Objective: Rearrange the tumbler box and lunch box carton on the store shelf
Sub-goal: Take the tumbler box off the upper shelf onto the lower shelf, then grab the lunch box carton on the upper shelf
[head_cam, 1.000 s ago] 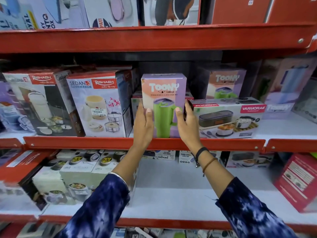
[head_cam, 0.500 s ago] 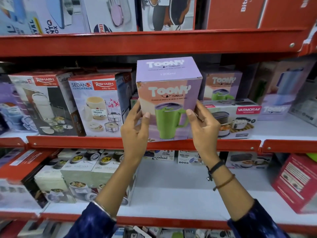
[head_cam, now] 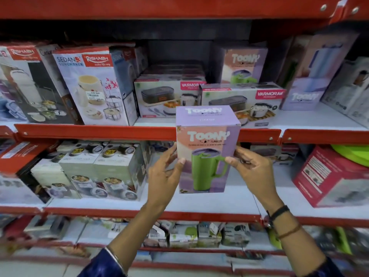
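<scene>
- Tumbler box (head_cam: 207, 148) is in the air in front of the red shelf edge (head_cam: 95, 132), held upright, with its printed face toward the person.
- Left hand (head_cam: 163, 176) presses on its left side and right hand (head_cam: 252, 168) on its right side; the fingers of both hands are closed against the cardboard, thumbs on the front face.
- Step in hand, as I judge it: the box is out of the row and is carried to a new place.
- Behind the red shelf edge there is a free gap on the white board, in front of the left lunch box carton (head_cam: 169, 98); the next move probably needs the box level and pushed in straight, without hitting the cartons.
- Count: two lunch box cartons with the same picture, the right lunch box carton (head_cam: 242, 104) closer to the edge; at least three tumbler boxes of this brand, counting the second tumbler box (head_cam: 244, 64) behind and a taller one (head_cam: 303, 92) at the right.
</scene>
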Demonstrator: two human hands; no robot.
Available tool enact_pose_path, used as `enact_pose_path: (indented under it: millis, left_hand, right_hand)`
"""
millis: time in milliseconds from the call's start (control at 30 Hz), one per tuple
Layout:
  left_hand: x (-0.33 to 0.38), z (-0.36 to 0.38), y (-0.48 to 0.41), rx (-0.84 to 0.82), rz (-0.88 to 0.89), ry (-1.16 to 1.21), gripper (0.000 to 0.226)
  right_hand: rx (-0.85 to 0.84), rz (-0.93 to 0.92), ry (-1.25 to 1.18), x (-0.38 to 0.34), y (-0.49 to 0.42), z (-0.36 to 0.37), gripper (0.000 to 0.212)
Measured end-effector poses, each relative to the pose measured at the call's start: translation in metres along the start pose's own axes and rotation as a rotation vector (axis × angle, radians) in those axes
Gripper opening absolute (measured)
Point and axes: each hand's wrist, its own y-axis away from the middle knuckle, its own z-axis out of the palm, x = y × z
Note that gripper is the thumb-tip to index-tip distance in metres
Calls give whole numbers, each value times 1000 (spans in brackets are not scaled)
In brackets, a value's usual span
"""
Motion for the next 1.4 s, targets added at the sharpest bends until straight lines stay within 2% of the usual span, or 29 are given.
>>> enact_pose_path:
  millis: [233,567,933,1033,1167,1233,1333,1400]
  left_hand:
    - [-56,36,36,-118,-155,-40,41]
    - [-129,76,33,-171,-290,-113,41]
    - [-153,87,36,-184,-330,-172,46]
    - [-134,86,32,-86,-198,-233,50]
    - [-87,89,5,-79,202,-286,31]
    - [-60,91,-19,-45,330,-265,30]
    - [-24,93,-64,69,387,-217,31]
    - [-9,94,-92,83,327,-224,35]
  right_hand:
    - [-63,184,39,62,40,-5,36]
    - [29,459,-138,152,43,23,35]
    - [63,543,-162,179,49,36,33]
    - [159,472,-147,163,43,29,30]
    - [320,262,-157,115,9,8,26]
    - [384,114,-159,83,-20,-6,25]
    - [473,-80,-125,46,-65,-28,22]
    - [522,-137,-47,35,-92,-40,28]
